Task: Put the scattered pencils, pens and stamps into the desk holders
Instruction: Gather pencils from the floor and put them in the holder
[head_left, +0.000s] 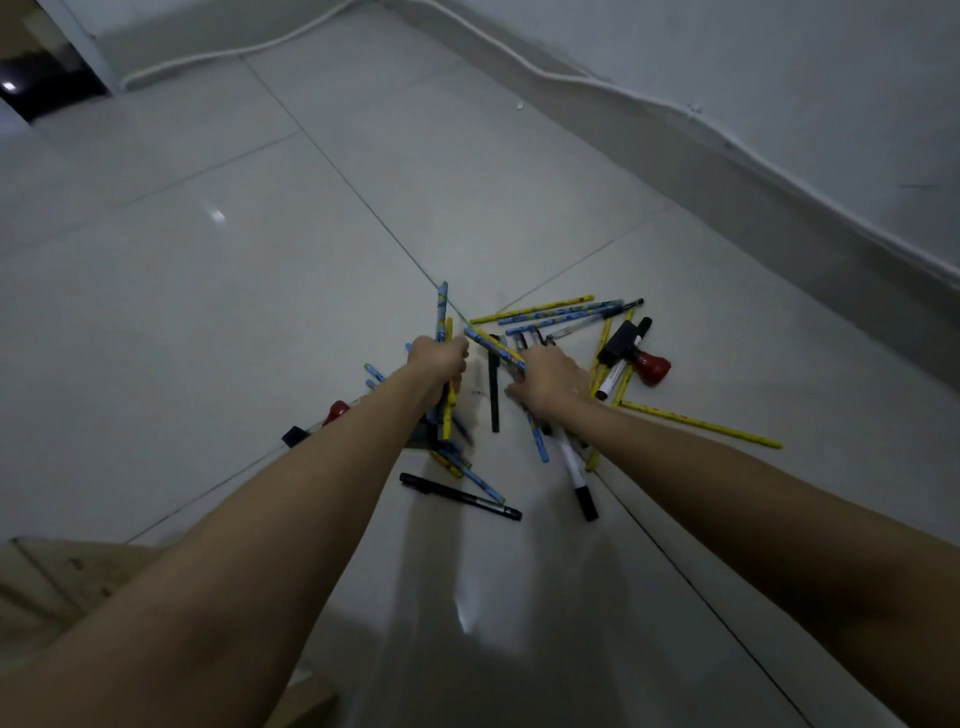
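Note:
Blue and yellow pencils, black pens and white markers lie scattered on the pale floor tiles. My left hand (439, 361) is closed around a bunch of blue and yellow pencils (442, 312) that stick up above the fist. My right hand (550, 382) grips a blue-and-yellow pencil (491, 343) and rests on the pile. A red-handled stamp with a black base (636, 358) lies to the right. A second red stamp (336, 410) shows partly behind my left forearm. A black pen (460, 496) lies nearest me. No desk holder is clearly in view.
A white cable (571, 78) runs along the foot of the grey wall at the back and right. A long yellow pencil (701, 425) lies apart at the right. A brown cardboard edge (62, 571) sits at the lower left.

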